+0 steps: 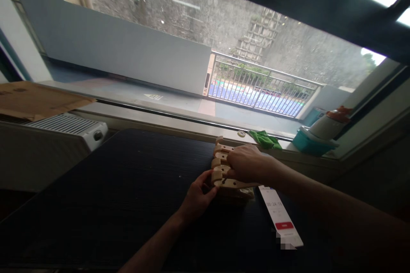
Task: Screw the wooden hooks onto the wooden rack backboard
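A pale wooden jointed piece (221, 166) made of several linked segments lies on the dark table (128, 187) near its far edge. My right hand (245, 163) rests on top of it, fingers closed over the segments. My left hand (197, 198) comes in from below and pinches the lower left end of the same wooden piece. Part of the wood is hidden under my right hand.
A phone (280, 215) with a lit white screen lies right of the wood. On the window sill sit a green cloth (265, 139) and a teal container with a white bottle (317, 136). A white radiator (48, 145) with cardboard (32, 100) stands at left.
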The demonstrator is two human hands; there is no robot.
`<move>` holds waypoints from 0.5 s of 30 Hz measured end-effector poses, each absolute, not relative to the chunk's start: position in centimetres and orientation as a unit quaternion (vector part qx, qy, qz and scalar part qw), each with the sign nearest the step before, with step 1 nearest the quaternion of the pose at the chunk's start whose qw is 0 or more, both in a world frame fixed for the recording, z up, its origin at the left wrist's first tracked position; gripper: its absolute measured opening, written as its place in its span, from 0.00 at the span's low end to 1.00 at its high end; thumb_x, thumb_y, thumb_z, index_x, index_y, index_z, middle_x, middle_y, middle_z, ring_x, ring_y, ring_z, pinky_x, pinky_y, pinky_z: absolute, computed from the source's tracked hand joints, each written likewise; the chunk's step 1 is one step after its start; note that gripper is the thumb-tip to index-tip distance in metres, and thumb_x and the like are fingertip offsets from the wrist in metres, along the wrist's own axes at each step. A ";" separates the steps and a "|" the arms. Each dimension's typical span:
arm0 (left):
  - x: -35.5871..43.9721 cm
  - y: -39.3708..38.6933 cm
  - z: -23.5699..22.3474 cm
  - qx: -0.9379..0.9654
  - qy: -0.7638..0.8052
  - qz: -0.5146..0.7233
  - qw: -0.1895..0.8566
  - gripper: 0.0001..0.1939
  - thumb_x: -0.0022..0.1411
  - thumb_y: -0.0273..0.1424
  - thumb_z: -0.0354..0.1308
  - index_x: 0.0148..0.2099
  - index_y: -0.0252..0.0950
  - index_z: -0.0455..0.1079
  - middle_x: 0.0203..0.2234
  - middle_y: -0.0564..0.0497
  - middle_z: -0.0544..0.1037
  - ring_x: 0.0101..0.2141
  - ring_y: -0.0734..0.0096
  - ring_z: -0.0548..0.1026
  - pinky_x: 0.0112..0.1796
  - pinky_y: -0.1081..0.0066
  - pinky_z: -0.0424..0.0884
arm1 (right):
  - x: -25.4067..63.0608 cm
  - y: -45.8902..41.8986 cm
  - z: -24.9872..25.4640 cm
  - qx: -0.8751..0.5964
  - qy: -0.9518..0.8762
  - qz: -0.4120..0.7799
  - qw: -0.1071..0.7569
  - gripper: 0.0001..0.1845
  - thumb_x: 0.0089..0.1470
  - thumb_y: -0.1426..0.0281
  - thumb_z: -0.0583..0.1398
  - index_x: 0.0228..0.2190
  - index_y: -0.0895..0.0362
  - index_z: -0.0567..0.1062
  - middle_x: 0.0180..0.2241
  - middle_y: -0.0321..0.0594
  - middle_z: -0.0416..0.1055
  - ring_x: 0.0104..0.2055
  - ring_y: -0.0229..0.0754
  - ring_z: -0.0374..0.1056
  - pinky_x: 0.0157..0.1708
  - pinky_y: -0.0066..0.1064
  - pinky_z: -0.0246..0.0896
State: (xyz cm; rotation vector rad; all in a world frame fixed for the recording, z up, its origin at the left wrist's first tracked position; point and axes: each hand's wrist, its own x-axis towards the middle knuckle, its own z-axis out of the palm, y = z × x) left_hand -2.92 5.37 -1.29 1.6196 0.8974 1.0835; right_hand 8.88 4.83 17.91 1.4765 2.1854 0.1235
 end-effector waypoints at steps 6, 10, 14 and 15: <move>-3.0 5.3 -0.8 0.662 0.367 0.439 0.484 0.22 0.53 0.31 0.56 0.51 0.36 0.63 0.37 0.51 0.74 0.34 0.69 0.71 0.36 0.71 0.68 | 8.2 4.3 18.6 0.492 0.830 0.032 0.259 0.09 0.45 0.74 0.58 0.32 0.60 0.74 0.30 0.44 0.72 0.32 0.42 0.67 0.31 0.29 0.57; -3.1 5.2 -0.8 0.653 0.376 0.436 0.492 0.22 0.52 0.32 0.56 0.51 0.36 0.63 0.37 0.51 0.74 0.33 0.69 0.71 0.36 0.71 0.69 | 8.9 4.8 17.9 0.498 0.829 0.034 0.251 0.08 0.48 0.73 0.56 0.31 0.60 0.74 0.30 0.45 0.71 0.33 0.42 0.67 0.32 0.29 0.56; -3.0 5.1 -0.7 0.644 0.386 0.435 0.496 0.23 0.51 0.32 0.57 0.51 0.36 0.63 0.38 0.50 0.74 0.33 0.70 0.71 0.37 0.71 0.69 | 10.4 5.4 17.4 0.522 0.815 0.036 0.249 0.12 0.51 0.67 0.54 0.31 0.59 0.74 0.31 0.44 0.71 0.34 0.43 0.66 0.33 0.31 0.56; -3.0 5.1 -0.6 0.646 0.387 0.435 0.494 0.23 0.51 0.32 0.56 0.51 0.36 0.63 0.39 0.50 0.74 0.33 0.70 0.71 0.37 0.71 0.68 | 10.6 5.4 17.4 0.526 0.812 0.035 0.249 0.13 0.51 0.65 0.54 0.31 0.59 0.74 0.32 0.44 0.71 0.35 0.43 0.66 0.34 0.32 0.56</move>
